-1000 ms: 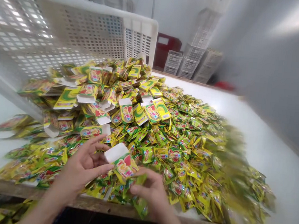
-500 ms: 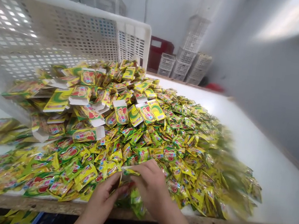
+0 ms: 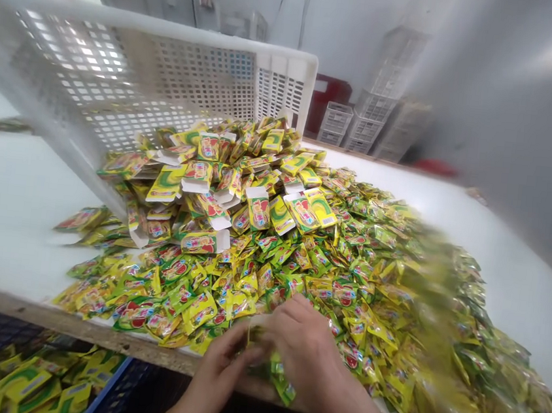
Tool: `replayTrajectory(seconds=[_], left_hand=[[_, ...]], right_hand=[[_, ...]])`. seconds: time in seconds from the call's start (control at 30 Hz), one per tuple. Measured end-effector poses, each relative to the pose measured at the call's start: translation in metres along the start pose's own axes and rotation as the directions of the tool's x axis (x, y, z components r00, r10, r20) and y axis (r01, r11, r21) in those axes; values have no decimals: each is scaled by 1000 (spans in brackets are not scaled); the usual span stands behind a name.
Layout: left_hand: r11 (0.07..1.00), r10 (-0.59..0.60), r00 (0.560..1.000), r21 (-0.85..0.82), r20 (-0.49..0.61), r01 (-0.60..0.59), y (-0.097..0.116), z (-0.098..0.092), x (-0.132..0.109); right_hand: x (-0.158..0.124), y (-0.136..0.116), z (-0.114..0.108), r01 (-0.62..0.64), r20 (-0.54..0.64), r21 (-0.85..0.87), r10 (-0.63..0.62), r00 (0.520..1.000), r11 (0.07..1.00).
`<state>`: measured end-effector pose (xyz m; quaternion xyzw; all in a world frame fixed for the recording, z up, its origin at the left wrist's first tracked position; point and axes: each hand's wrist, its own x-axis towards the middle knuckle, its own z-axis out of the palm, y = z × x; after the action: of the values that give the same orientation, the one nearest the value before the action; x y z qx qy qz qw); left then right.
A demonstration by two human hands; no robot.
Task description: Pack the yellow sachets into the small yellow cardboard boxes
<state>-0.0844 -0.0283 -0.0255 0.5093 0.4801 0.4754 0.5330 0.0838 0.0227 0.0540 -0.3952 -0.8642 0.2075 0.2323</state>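
Observation:
Near the table's front edge my two hands meet. My left hand (image 3: 226, 364) is closed round a small yellow box (image 3: 256, 333), mostly hidden by the fingers. Bent over the top of this box are the fingers of my right hand (image 3: 308, 344); what they pinch is hidden. Green sachets (image 3: 282, 381) show below my right hand. Around and behind both hands spreads a wide heap of yellow and green sachets (image 3: 346, 293). Small open cartons (image 3: 259, 208) lie piled at the mouth of a white basket.
The white perforated basket (image 3: 286, 56) lies on its side at the left on the white table (image 3: 4, 204). A blue crate (image 3: 114, 383) with yellow boxes stands below the edge at lower left. Stacked crates (image 3: 366, 124) stand behind.
The view has swung left, so basket and heap appear farther right and the blue crate shows more. My hands remain together at the box, my right fingers now lower over its top.

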Motion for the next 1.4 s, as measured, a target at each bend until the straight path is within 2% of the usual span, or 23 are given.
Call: replayTrajectory(seconds=[0.13,0.2,0.23,0.27,0.3,0.33,0.37,0.4,0.43,0.47,0.53,0.6,0.67,0.7,0.77,0.9,0.93,1.0,1.07,1.17,1.23,1.3,1.4], left_hand=[[998,-49,999,-39,-10,49,-6,-6,-2],[995,-80,996,-66,-42,77,-10,-9,-4],[992,-99,993,-80,-68,94,-11,-10,-5],[989,-124,988,-94,-94,115,-12,-11,-7],[983,-157,981,-110,-114,144,-11,-11,-8],[975,-194,973,-132,-129,177,-9,-11,-10],[965,-231,964,-161,-129,209,-6,-11,-11],[954,-259,959,-187,-111,236,-1,-10,-12],[944,-278,958,-204,-76,258,4,-9,-13],[938,-288,957,-212,-42,273,9,-8,-13],[939,-288,958,-202,-16,279,18,-5,-13],[945,-287,954,-188,-87,268,22,-2,-11],[941,-297,932,-229,-207,249,21,0,-10],[932,-306,921,-271,-239,240,19,0,-9],[897,-334,913,-375,-235,232,16,-1,-9],[820,-395,913,-486,-102,301,16,-1,-9],[818,-395,915,-485,-81,310,17,0,-9],[841,-366,927,-456,-84,291,17,2,-10],[897,-327,929,-367,-174,247,11,2,-12],[983,-184,929,-71,-321,170,-7,-2,-16],[990,-42,948,116,-314,82,-18,-5,-18],[980,49,955,201,-293,11,-22,-5,-19],[977,53,938,210,-342,22,-13,0,-14]], right_hand=[[-8,11,18,38,-37,165,-32,999,986],[-18,15,26,-13,-125,319,55,991,948],[-24,16,31,-72,-173,431,160,972,899],[-29,18,36,-143,-185,564,293,938,814],[-33,20,42,-215,-141,693,421,896,688],[-37,21,47,-283,-42,792,511,859,541],[-39,22,52,-343,80,850,545,835,400],[-40,23,55,-388,188,872,530,827,297],[-39,22,57,-415,253,874,493,832,251],[-38,21,58,-423,269,867,466,843,263],[-34,17,55,-368,156,830,459,874,419],[-29,13,51,-276,-12,752,430,903,599],[-24,11,48,-206,-71,716,363,929,667],[-23,11,49,-188,-64,726,338,939,661],[-20,13,52,-202,-28,768,346,938,608],[-16,19,64,-369,160,854,489,857,367],[-15,19,66,-381,168,856,507,846,351],[-14,19,66,-333,69,835,516,854,438],[-14,18,62,-249,-44,799,466,884,548],[-16,19,52,-197,-27,798,360,933,570],[-18,21,47,-188,-15,789,324,946,585],[-21,24,47,-204,-23,762,341,940,615],[-24,26,52,-244,-36,724,388,921,646]])
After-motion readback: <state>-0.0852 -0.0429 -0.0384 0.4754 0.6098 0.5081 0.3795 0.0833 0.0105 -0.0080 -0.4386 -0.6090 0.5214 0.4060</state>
